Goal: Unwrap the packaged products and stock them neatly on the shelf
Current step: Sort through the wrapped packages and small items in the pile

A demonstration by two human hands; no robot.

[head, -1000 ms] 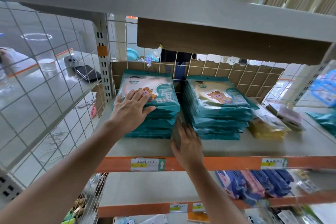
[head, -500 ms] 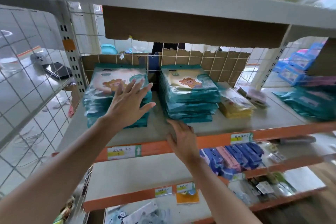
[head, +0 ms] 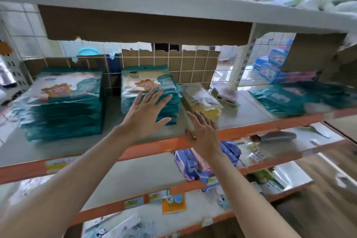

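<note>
Two stacks of teal packets with a cartoon print lie on the grey shelf (head: 249, 116) with its orange front rail: the left stack (head: 59, 106) and the middle stack (head: 146, 83). My left hand (head: 144, 116) is spread flat with straight fingers in front of the middle stack, holding nothing. My right hand (head: 202, 133) is flat with straight fingers over the shelf's front edge, just right of that stack, also holding nothing. A third heap of teal packets (head: 289, 98) lies at the far right, blurred.
Yellow packets (head: 204, 102) lie right of the middle stack, against a wire grid backed with cardboard (head: 193, 65). Blue boxes (head: 270, 65) stand behind at the right. Purple and pink packs (head: 191, 166) fill the shelf below. An upper shelf (head: 173, 0) hangs overhead.
My left hand has left the left stack and come across in front of the middle stack. My right hand drew back to the shelf's edge. The view swung right, with motion blur.
</note>
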